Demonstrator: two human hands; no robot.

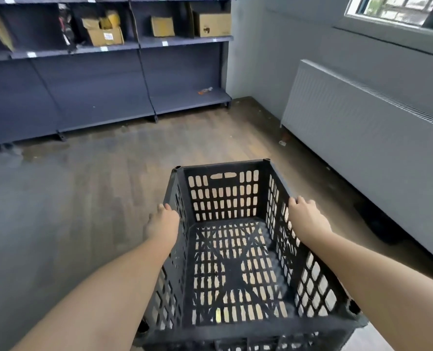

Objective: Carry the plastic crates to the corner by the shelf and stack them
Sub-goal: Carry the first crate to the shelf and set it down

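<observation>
A black plastic crate (pixel 223 196) with slotted walls and base hangs in front of me above the wooden floor, empty inside. My left hand (pixel 162 223) grips its left wall from outside, fingers curled over the rim. My right hand (pixel 306 219) grips the top of the right wall, fingers over the rim. The corner beside the dark shelf (pixel 185 72) lies ahead, at the upper middle, with bare floor there.
The dark metal shelf unit runs along the far wall and holds cardboard boxes (pixel 211 24) on its upper levels. A white radiator (pixel 362 127) lines the right wall under a window (pixel 397 11). Small scraps of litter (pixel 282 142) lie on the floor near the radiator.
</observation>
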